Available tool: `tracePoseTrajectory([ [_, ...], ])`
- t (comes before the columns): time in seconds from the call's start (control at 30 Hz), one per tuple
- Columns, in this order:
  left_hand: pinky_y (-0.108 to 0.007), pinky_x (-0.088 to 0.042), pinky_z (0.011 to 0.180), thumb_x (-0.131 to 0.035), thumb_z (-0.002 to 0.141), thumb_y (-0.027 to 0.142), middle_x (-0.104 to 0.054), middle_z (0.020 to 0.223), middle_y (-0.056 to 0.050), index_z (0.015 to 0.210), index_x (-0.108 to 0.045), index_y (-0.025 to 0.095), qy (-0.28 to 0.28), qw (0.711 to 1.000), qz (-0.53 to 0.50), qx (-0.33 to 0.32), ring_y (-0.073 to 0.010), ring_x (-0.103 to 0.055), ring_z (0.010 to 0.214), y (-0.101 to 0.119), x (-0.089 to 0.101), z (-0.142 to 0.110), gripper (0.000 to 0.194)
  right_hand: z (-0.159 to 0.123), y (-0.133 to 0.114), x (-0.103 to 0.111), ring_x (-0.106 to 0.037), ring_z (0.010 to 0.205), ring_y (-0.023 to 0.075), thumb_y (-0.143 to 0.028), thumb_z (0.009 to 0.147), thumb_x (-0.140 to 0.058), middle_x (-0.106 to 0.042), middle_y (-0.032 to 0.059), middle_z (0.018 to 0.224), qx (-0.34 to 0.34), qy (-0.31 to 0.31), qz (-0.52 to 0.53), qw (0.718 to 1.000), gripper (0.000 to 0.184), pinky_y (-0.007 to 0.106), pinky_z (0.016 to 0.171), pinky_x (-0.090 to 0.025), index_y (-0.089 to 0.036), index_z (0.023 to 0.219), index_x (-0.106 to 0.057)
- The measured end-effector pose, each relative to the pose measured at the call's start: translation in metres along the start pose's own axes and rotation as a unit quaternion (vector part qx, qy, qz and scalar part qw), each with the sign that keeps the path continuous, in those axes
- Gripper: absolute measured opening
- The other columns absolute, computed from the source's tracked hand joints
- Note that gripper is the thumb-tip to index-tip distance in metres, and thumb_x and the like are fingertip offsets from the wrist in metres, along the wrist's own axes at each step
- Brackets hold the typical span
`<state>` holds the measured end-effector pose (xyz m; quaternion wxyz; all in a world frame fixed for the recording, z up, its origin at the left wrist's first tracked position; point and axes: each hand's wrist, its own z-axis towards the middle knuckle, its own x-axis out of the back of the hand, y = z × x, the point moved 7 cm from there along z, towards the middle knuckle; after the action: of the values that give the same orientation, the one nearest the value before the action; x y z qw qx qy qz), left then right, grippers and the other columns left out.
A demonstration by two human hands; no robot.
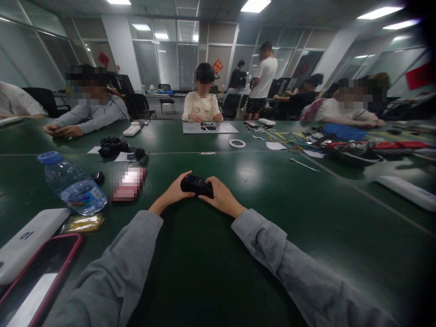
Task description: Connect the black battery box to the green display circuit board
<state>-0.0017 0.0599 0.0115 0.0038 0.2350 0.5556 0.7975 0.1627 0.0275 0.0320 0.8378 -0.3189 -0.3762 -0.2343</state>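
The left hand (176,190) pinches the left end of a small black device (197,186) between thumb and fingers, and the right hand (223,196) is closed round its right end, so the device spans the gap between both hands, with its dark screen facing up; whether it touches the green table (218,268) under it I cannot tell. Near side of the hands, a wide stretch of green tabletop runs between the two grey sleeves (122,263). Right of the right hand, more open surface reaches to a white case (407,191) well apart, with a wrench (304,165) lying farther off beyond that hand. Straight ahead of the hands, a seam (177,153) crosses the table, and past it lie a white ring (237,143) and a grey mat (211,129) before a seated person (203,104). Room is tighter on the left hand's outer side: a blurred pink item (128,185) is nearest, then a tilted water bottle (76,188), with black cables (114,147) beyond them, and a yellow packet (83,223) and a red-edged phone (37,277) nearer the body
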Motion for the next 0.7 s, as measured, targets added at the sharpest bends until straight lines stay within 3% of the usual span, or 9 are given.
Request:
tracePoseTrajectory([
  [0.23,-0.050,-0.034,0.101,-0.072,0.065,0.029,-0.043,0.133,-0.014,0.136,-0.030,0.022,0.047,0.999,0.022,0.004,-0.0277,-0.045,0.120,-0.012,0.005,0.001,0.083,0.000,0.023,0.009,-0.052,0.104,0.0230,-0.041,0.090,-0.045,-0.050,0.0106,0.112,-0.078,0.106,0.055,0.990,0.039,0.043,0.092,-0.045,-0.020,0.122,-0.040],
  [0.47,-0.048,-0.035,0.102,-0.056,0.076,0.015,-0.033,0.137,-0.012,0.138,-0.026,0.024,0.117,0.991,0.070,-0.009,-0.0251,-0.043,0.120,-0.021,0.016,0.001,0.069,0.000,0.028,0.000,-0.047,0.115,0.0238,-0.040,0.089,-0.049,-0.047,0.0113,0.124,-0.066,0.074,0.059,0.993,0.050,0.045,0.100,-0.039,-0.020,0.133,-0.034],
  [0.7,-0.049,-0.021,0.111,-0.048,0.075,0.006,-0.030,0.141,-0.006,0.132,-0.039,0.030,0.122,0.973,0.170,-0.094,-0.0235,-0.028,0.133,0.012,0.012,-0.004,0.062,0.003,0.015,0.005,-0.042,0.119,0.0226,-0.033,0.092,-0.044,-0.044,0.0075,0.128,-0.028,0.053,0.040,0.997,0.044,0.044,0.101,-0.037,-0.025,0.134,-0.033],
])
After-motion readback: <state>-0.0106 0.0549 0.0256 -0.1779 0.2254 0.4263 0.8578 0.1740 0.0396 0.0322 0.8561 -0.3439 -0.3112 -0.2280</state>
